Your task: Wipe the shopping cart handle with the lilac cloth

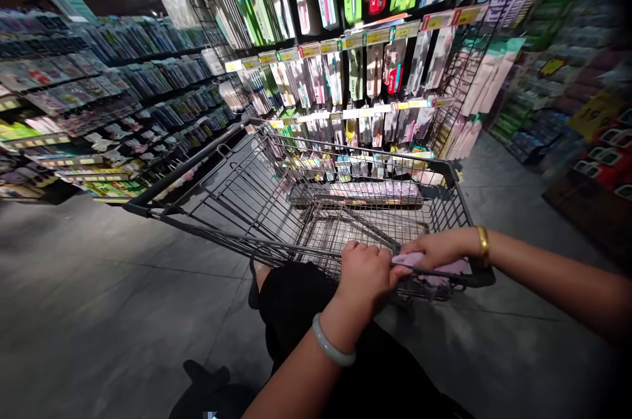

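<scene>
My left hand (365,271), with a pale bangle at the wrist, is closed round the near side rail of a grey wire shopping cart (232,234). Close beside it, my right hand (434,249) reaches over the same rail, a gold bracelet on its wrist. Its fingers close on a lilac cloth-like item (437,274) lying against the cart's near corner. Part of that item shows through the wire mesh, and the fingertips are partly hidden. The rest of the cart basket shows bare mesh.
Ahead stands a rack (345,43) hung with packaged toothbrushes. More stocked shelves (113,76) line the left. Stacked goods (543,103) and boxes with red packs (602,162) stand at the right. My black-clothed legs (301,294) are close against the cart on the grey floor (123,300).
</scene>
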`<action>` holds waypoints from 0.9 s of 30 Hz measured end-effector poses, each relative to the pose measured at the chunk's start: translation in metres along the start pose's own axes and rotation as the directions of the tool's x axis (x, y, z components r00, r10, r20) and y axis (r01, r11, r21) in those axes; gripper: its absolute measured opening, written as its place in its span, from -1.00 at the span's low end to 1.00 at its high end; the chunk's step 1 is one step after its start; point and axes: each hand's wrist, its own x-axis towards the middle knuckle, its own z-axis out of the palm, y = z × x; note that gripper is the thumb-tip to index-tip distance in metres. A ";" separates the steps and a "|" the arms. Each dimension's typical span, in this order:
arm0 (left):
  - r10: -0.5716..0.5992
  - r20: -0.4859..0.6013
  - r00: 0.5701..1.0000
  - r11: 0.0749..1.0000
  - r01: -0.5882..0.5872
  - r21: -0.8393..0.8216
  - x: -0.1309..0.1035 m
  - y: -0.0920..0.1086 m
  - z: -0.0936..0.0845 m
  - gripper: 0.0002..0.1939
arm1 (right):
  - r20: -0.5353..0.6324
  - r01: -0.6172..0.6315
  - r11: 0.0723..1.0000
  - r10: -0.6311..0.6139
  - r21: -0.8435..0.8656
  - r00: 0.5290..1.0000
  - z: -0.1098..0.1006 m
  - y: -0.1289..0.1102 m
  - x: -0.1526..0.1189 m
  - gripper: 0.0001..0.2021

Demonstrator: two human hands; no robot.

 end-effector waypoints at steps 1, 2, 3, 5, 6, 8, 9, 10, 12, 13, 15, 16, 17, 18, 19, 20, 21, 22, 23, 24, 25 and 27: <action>0.015 0.018 1.000 1.000 -0.015 0.001 0.000 0.000 -0.002 -0.54 | 0.043 -0.016 0.996 0.012 0.082 0.999 0.006 0.004 0.001 -0.49; 0.025 0.036 0.999 1.000 -0.025 0.003 0.001 -0.001 -0.004 -0.55 | 0.094 -0.037 0.983 0.020 0.178 0.995 0.010 0.008 0.002 -0.48; 0.027 0.057 0.998 1.000 -0.027 0.006 0.001 -0.001 -0.006 -0.56 | 0.142 -0.055 0.961 0.016 0.272 0.990 0.013 0.010 0.003 -0.47; 0.010 0.098 0.995 1.000 -0.011 0.011 0.001 0.000 -0.009 -0.58 | 0.187 -0.053 0.928 -0.018 0.368 0.982 0.015 0.010 0.003 -0.45; 0.002 0.117 0.993 1.000 -0.003 0.011 0.000 0.000 -0.011 -0.59 | 0.192 -0.035 0.935 -0.035 0.353 0.981 0.013 0.008 0.002 -0.46; -0.005 0.136 0.991 1.000 0.004 0.010 -0.001 0.000 -0.013 -0.60 | 0.154 0.026 0.977 -0.059 0.209 0.986 0.009 -0.001 -0.002 -0.47; -0.006 0.139 0.990 1.000 0.004 0.009 -0.001 0.000 -0.014 -0.61 | 0.114 0.048 0.993 -0.060 0.103 0.992 0.007 -0.008 -0.005 -0.49; -0.004 0.140 0.990 1.000 0.003 0.009 -0.002 -0.001 -0.014 -0.62 | 0.062 0.054 0.999 -0.054 -0.004 0.997 0.006 -0.016 -0.009 -0.52; 0.002 0.133 0.991 1.000 -0.003 0.010 -0.004 -0.002 -0.014 -0.62 | -0.085 0.032 0.984 -0.047 -0.173 0.995 0.006 -0.032 -0.022 -0.56; 0.005 0.125 0.992 1.000 -0.006 0.011 -0.005 -0.003 -0.013 -0.62 | -0.170 0.010 0.975 -0.049 -0.224 0.984 0.008 -0.039 -0.032 -0.58; 0.009 0.101 0.995 1.000 -0.011 0.016 -0.006 -0.005 -0.012 -0.60 | -0.330 -0.025 0.969 -0.060 -0.247 0.942 0.015 -0.046 -0.054 -0.59; 0.012 0.089 0.996 1.000 -0.013 0.020 -0.005 -0.005 -0.011 -0.59 | -0.400 -0.037 0.972 -0.060 -0.232 0.914 0.021 -0.047 -0.065 -0.58; 0.015 0.083 0.996 1.000 -0.017 0.023 -0.005 -0.004 -0.011 -0.59 | -0.469 -0.058 0.977 -0.047 -0.207 0.882 0.029 -0.047 -0.074 -0.57; 0.018 0.080 0.997 0.999 -0.020 0.027 -0.004 -0.003 -0.010 -0.59 | -0.540 -0.095 0.979 -0.017 -0.180 0.842 0.039 -0.047 -0.081 -0.56; 0.019 0.080 0.997 0.999 -0.022 0.031 -0.003 -0.002 -0.010 -0.59 | -0.611 -0.147 0.977 0.024 -0.153 0.791 0.049 -0.048 -0.083 -0.54; 0.017 0.082 0.997 0.999 -0.020 0.034 -0.001 0.000 -0.009 -0.59 | -0.680 -0.209 0.970 0.068 -0.128 0.730 0.061 -0.050 -0.081 -0.53; 0.011 0.083 0.996 0.999 -0.014 0.037 0.001 0.002 -0.008 -0.59 | -0.744 -0.270 0.957 0.106 -0.103 0.660 0.072 -0.054 -0.075 -0.52; 0.004 0.086 0.996 0.999 -0.007 0.043 0.003 0.004 -0.007 -0.60 | -0.801 -0.320 0.944 0.131 -0.078 0.584 0.083 -0.060 -0.065 -0.50; 0.007 0.094 0.996 0.999 -0.012 0.050 0.005 0.005 -0.007 -0.62 | -0.849 -0.356 0.933 0.145 -0.054 0.508 0.093 -0.067 -0.053 -0.50; 0.023 0.109 0.994 0.998 -0.029 0.056 0.007 0.006 -0.006 -0.65 | -0.888 -0.366 0.929 0.129 -0.047 0.442 0.103 -0.073 -0.040 -0.49; 0.052 0.125 0.991 0.996 -0.060 0.060 0.009 0.006 -0.006 -0.70 | -0.925 -0.371 0.928 0.111 -0.034 0.363 0.111 -0.078 -0.028 -0.50; 0.125 0.135 0.983 0.990 -0.133 0.047 0.009 0.001 -0.008 -0.77 | -0.956 -0.363 0.929 0.038 -0.073 0.290 0.121 -0.078 -0.012 -0.53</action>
